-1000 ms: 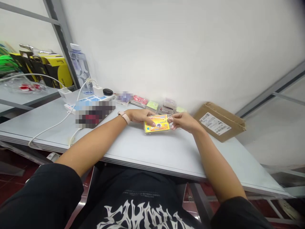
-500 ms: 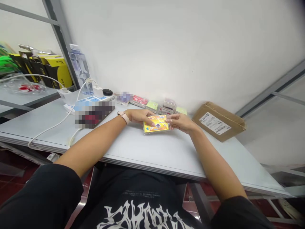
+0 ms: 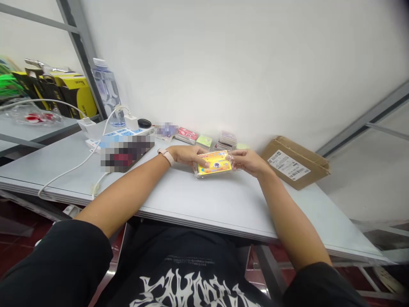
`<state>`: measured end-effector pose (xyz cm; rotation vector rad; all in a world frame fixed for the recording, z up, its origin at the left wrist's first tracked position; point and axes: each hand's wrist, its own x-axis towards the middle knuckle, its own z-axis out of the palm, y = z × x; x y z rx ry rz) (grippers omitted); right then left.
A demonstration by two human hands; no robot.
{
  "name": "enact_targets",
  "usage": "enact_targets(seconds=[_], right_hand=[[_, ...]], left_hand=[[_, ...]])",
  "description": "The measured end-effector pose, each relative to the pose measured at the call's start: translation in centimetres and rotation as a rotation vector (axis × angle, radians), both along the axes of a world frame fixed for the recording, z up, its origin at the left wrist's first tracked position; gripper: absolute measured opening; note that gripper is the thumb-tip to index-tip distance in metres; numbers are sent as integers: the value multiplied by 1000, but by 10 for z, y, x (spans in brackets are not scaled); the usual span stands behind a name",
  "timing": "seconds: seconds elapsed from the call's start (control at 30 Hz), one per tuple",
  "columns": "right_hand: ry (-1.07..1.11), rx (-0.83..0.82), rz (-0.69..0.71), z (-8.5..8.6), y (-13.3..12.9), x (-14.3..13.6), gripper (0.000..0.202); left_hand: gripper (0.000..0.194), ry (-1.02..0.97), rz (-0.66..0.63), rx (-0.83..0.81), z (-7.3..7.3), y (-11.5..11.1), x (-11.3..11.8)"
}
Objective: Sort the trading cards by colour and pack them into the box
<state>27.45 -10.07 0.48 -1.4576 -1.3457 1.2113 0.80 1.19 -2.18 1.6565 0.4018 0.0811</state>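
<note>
in the head view, just above the grey table (image 3: pixel 204 204), the yellow card pack (image 3: pixel 214 163) is gripped at both ends by the left hand (image 3: pixel 187 154) and right hand (image 3: pixel 246 161), now lifted and tilted up from half a second ago.

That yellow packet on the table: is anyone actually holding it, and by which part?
Yes. Both hands hold the yellow packet by its short ends: the left hand grips the left end, the right hand the right end, above the table.
</note>
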Motion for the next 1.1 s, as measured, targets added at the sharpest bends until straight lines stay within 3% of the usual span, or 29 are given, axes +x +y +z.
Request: enact_targets(seconds=[0.67, 0.93, 1.1], right_hand=[[-60, 69, -162, 10, -5, 4, 42], [-70, 133, -174, 9, -5, 5, 47], [-133, 91, -95, 8, -7, 5, 53]], left_hand=[[63, -27, 82, -8, 8, -7, 1], [67, -69, 3, -48, 6, -5, 1], [66, -41, 11, -19, 3, -4, 0]])
